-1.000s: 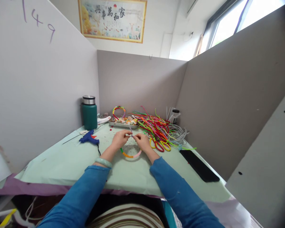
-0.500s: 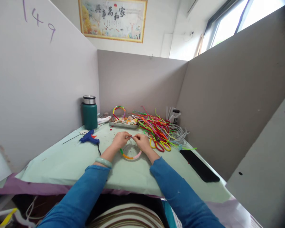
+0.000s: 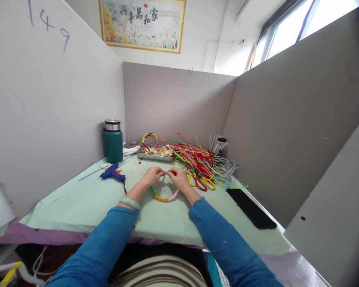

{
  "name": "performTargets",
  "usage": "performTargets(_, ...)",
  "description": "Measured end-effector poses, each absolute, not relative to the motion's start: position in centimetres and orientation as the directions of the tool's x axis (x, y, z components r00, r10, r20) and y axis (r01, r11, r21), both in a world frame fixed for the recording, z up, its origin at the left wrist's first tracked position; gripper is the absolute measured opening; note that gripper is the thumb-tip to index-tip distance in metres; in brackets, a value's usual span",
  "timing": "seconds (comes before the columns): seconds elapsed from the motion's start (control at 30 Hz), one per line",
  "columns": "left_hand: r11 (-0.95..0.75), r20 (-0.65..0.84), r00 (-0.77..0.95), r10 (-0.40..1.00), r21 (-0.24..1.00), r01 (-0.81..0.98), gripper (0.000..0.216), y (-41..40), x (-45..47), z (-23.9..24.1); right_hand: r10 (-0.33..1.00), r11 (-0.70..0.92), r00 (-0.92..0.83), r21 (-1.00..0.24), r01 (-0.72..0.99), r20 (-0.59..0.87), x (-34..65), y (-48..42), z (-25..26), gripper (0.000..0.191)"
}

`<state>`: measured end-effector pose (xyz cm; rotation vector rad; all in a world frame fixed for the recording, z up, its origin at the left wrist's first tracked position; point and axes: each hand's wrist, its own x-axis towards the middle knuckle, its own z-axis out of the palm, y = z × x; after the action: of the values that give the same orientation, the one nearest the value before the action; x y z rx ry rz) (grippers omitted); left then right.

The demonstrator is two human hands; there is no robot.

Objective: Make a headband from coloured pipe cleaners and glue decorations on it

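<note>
A ring wrapped in coloured pipe cleaners point(image 3: 161, 199) shows green, orange and pink along its near edge, over the table top. My left hand point(image 3: 152, 177) is closed in a pinch at the ring's far side. My right hand point(image 3: 179, 179) pinches there too, its fingertips almost meeting those of the left. Between the fingertips a short purple pipe cleaner point(image 3: 164, 174) shows at the ring's top. Which fingers hold the ring and which the purple strand is hard to make out. Both sides of the ring are partly hidden behind my hands.
A blue glue gun point(image 3: 112, 172) lies left, near a green flask point(image 3: 113, 141). Behind are a metal tray point(image 3: 155, 158) of small pieces and a finished-looking multicoloured ring point(image 3: 150, 134). Right are piled pipe cleaners point(image 3: 197, 159), grey coils point(image 3: 225, 169) and a black phone-like slab point(image 3: 251, 209).
More of the purple strand shows between my fingertips. My hands have shifted only slightly, and the ring has tilted a little.
</note>
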<state>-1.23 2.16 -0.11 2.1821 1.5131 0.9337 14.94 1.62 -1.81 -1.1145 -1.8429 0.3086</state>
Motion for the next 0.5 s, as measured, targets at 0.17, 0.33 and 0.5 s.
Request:
performTargets(0.17, -0.346, 0.269, 0.218, 0.938, 0.701, 0.624, 0.025, 1.85, -1.10, -0.07, 0.794, 0.561, -0.156, -0.611, 0.558, 0.587, 14.94, 1.58, -1.68, 0.020)
performTargets(0.33, -0.369, 0.305, 0.219, 0.927, 0.630, 0.684, 0.019, 2.18, -1.21, -0.39, 0.796, 0.559, -0.157, -0.612, 0.559, 0.584, 14.88, 1.43, -1.46, 0.020)
performTargets(0.5, -0.381, 0.371, 0.189, 0.909, 0.558, 0.737, 0.017, 2.29, -1.23, -0.46, 0.794, 0.564, -0.156, -0.615, 0.551, 0.588, 14.75, 1.16, -1.27, 0.020)
